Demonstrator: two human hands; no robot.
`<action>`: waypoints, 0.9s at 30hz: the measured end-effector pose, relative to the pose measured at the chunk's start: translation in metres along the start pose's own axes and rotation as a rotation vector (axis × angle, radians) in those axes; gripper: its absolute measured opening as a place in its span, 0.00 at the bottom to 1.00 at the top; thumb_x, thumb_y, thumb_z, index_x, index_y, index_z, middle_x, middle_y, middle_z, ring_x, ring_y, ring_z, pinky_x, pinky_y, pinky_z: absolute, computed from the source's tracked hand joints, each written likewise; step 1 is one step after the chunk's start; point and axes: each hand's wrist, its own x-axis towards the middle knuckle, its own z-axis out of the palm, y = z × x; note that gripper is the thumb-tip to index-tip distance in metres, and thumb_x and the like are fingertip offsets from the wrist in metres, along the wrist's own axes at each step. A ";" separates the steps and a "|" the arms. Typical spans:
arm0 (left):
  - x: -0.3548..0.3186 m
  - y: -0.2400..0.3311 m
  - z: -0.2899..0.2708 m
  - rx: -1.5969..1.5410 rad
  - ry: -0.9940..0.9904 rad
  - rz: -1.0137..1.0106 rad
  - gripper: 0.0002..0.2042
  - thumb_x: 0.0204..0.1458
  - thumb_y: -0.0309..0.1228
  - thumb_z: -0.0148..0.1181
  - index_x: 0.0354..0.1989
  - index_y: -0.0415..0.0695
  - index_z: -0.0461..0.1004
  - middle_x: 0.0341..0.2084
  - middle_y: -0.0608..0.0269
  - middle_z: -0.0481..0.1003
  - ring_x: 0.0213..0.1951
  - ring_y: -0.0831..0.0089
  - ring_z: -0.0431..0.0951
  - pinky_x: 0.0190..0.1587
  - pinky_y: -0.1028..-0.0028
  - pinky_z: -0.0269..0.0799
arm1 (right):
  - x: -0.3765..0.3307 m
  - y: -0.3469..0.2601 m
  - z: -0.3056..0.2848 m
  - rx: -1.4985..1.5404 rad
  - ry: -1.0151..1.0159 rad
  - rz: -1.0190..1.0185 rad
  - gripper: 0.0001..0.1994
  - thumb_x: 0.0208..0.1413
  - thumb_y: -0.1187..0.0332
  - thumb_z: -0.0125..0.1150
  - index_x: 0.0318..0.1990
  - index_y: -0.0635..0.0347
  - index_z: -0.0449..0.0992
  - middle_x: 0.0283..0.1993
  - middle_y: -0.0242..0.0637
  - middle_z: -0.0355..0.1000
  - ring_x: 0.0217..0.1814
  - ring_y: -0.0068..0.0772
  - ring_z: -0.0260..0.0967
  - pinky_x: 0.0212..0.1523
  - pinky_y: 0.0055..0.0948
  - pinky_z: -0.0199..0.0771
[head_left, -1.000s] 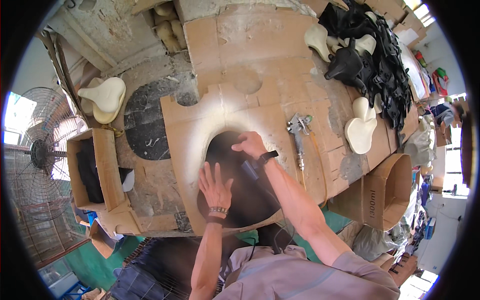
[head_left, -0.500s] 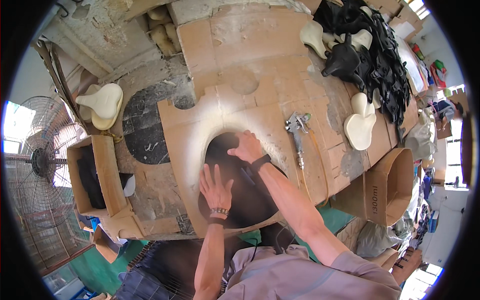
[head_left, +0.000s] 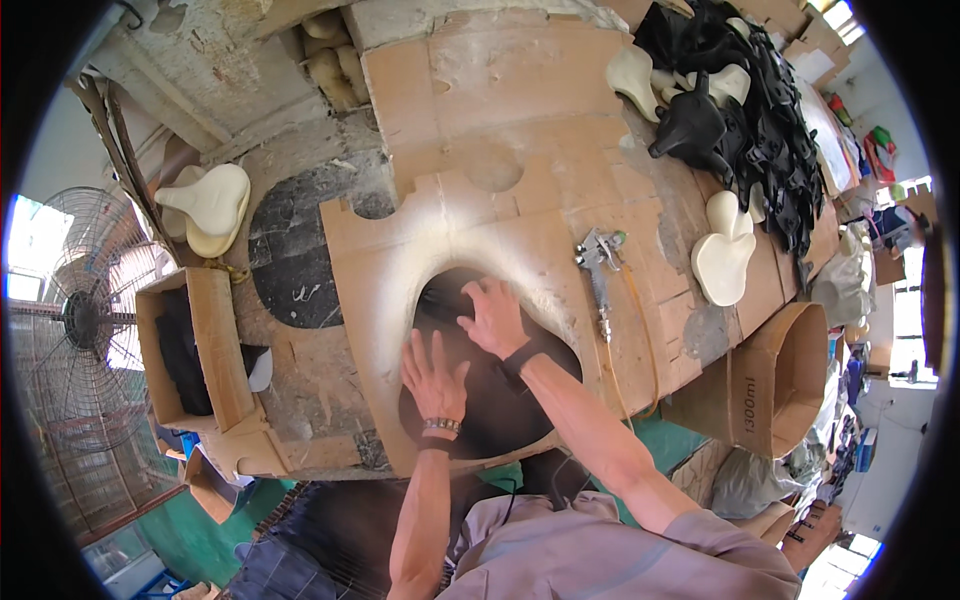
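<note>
A wide, dark saddle-shaped piece (head_left: 490, 410) lies in front of me, framed by cardboard (head_left: 370, 290) that carries a whitish coating around the curved edge. My left hand (head_left: 433, 378) rests flat on the dark piece's left side, fingers spread. Near its far end is my right hand (head_left: 495, 318), fingers slightly bent and thumb held apart, touching the surface with nothing visible in its grasp. A spray gun (head_left: 599, 268) with an orange hose lies to the right of the hands. Whether the dark piece is one layer or several, I cannot tell.
Cream foam saddle pads (head_left: 722, 265) lie at the right, beside a pile of black saddle covers (head_left: 770, 150). More pads (head_left: 212, 205) sit at the left. Cardboard boxes stand at the left (head_left: 232, 350) and right (head_left: 720, 395). A wire-caged fan (head_left: 80, 320) is far left.
My right hand has shifted slightly nearer to me, and its fingers have drawn in. More of the dark piece's far end shows beyond it. The left hand stays nearly in place.
</note>
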 end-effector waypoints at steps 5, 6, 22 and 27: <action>0.002 0.001 -0.001 -0.009 0.003 0.001 0.35 0.60 0.47 0.59 0.74 0.51 0.56 0.75 0.49 0.48 0.73 0.44 0.50 0.71 0.45 0.49 | 0.027 0.004 -0.007 -0.030 -0.186 0.146 0.36 0.34 0.58 0.82 0.54 0.56 0.72 0.52 0.49 0.75 0.56 0.53 0.72 0.53 0.53 0.72; 0.002 0.001 -0.001 -0.007 0.004 -0.002 0.35 0.60 0.46 0.59 0.74 0.51 0.56 0.75 0.49 0.48 0.73 0.44 0.50 0.70 0.45 0.49 | 0.034 0.006 -0.007 -0.035 -0.225 0.183 0.37 0.33 0.57 0.82 0.54 0.57 0.72 0.52 0.50 0.76 0.56 0.53 0.73 0.53 0.53 0.73; 0.003 0.002 -0.002 -0.017 0.019 -0.009 0.35 0.58 0.44 0.62 0.73 0.50 0.59 0.75 0.50 0.49 0.72 0.43 0.52 0.70 0.45 0.50 | 0.032 0.017 -0.013 0.261 -0.332 0.213 0.38 0.39 0.60 0.78 0.58 0.71 0.71 0.53 0.60 0.76 0.59 0.57 0.73 0.59 0.45 0.72; 0.014 0.004 -0.006 -0.048 0.017 0.019 0.35 0.56 0.43 0.65 0.72 0.50 0.60 0.75 0.50 0.50 0.71 0.43 0.53 0.69 0.45 0.51 | 0.048 0.064 0.017 0.483 -0.339 0.210 0.31 0.39 0.73 0.76 0.55 0.72 0.76 0.47 0.49 0.80 0.47 0.37 0.77 0.54 0.34 0.75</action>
